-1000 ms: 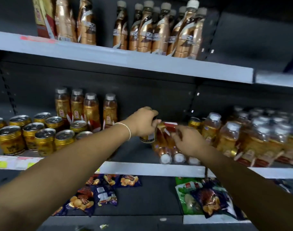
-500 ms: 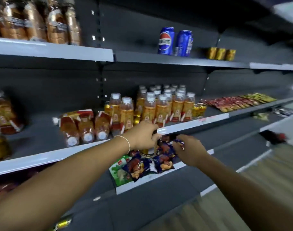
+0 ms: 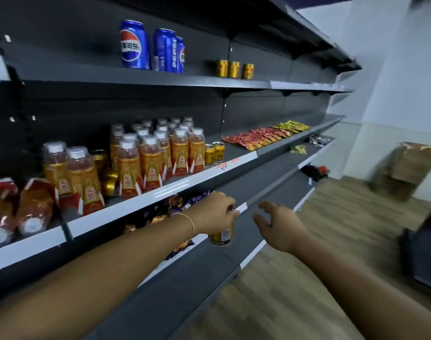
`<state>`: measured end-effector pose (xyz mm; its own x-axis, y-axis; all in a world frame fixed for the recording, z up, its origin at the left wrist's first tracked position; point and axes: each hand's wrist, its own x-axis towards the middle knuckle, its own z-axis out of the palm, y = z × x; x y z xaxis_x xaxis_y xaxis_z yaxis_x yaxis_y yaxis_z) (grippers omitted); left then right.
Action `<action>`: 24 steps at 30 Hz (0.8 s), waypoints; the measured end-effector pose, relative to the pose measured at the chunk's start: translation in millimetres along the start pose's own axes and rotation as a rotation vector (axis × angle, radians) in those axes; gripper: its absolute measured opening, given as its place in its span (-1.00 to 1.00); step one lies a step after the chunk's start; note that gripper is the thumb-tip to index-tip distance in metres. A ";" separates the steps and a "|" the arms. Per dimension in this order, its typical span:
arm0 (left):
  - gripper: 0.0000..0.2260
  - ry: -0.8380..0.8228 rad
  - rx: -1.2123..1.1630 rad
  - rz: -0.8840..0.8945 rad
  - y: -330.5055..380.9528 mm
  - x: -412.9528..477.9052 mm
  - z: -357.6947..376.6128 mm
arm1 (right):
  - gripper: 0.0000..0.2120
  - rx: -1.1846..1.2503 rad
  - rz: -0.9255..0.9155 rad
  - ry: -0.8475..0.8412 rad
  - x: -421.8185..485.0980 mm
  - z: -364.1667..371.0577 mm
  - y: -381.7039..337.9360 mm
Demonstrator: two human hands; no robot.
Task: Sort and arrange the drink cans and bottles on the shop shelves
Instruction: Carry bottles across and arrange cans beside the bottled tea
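Partly hidden, gold can (image 3: 221, 235); left hand (image 3: 213, 212) grips.

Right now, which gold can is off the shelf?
The gold can gripped by the left hand; the three cans up top and the pair lower down sit shelved.

right hand (image 3: 279, 225) opened, gold can (image 3: 221, 236) carried rightward

The left hand (image 3: 213, 212) gripped a gold can (image 3: 221, 236) from above. The right hand (image 3: 278, 227) hung at its 3 o'clock, spread and empty. Bottles (image 3: 155, 155) stood at 10 o'clock, blue cans (image 3: 136, 45) at 12.
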<state>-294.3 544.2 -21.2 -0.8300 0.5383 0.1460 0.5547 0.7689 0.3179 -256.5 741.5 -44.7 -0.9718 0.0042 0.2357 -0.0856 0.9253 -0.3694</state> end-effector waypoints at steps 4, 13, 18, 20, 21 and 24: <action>-0.75 -0.016 -0.028 0.020 -13.3 41.8 15.5 | -0.55 -0.013 0.024 -0.022 27.7 14.9 16.2; -0.73 -0.010 -0.059 -0.023 -72.7 155.3 23.7 | -0.52 -0.046 0.093 -0.071 144.8 38.3 44.6; -0.75 0.004 -0.017 -0.005 -103.5 215.4 3.4 | -0.50 -0.034 0.106 -0.110 218.0 46.2 43.1; -0.77 0.028 0.003 0.005 -112.7 234.5 -4.2 | -0.50 -0.028 0.097 -0.105 242.3 49.7 41.9; -0.77 0.043 -0.004 0.009 -116.6 242.9 -7.6 | -0.50 -0.023 0.092 -0.105 253.3 51.8 40.9; -0.79 0.081 -0.029 0.016 -125.1 265.3 -14.4 | -0.49 0.006 0.074 -0.123 280.3 58.5 37.3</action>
<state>-584.7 585.8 -8.7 -0.8235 0.5203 0.2261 0.5673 0.7495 0.3413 -544.9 755.0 -45.1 -0.9950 0.0252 0.0962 -0.0140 0.9221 -0.3867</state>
